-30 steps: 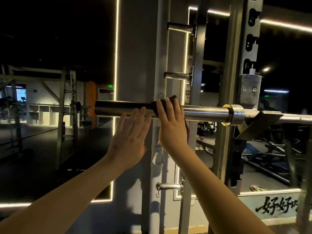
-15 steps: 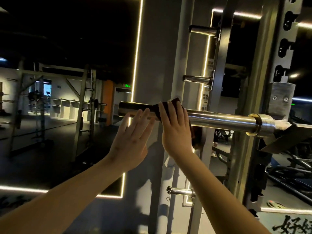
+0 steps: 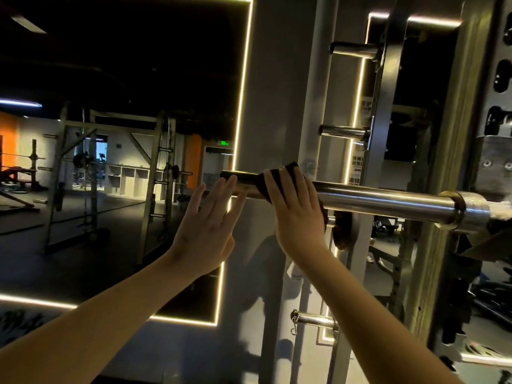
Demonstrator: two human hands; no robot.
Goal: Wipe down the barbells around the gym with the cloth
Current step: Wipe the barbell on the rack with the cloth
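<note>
My left hand [image 3: 205,228] is spread, with straight fingertips touching the barbell sleeve [image 3: 388,200] near its free end. Just beside it, my right hand [image 3: 293,209] curls over the dark cloth [image 3: 288,169], clamping it to the sleeve; its thumb is hidden. Past the collar, the bar is cut off beside the rack upright [image 3: 448,134]. The mirror [image 3: 110,79] beyond is dim.

Rack [image 3: 446,167] carries barbell [image 3: 388,202], shaft resting horizontal in hook [image 3: 490,243].
</note>
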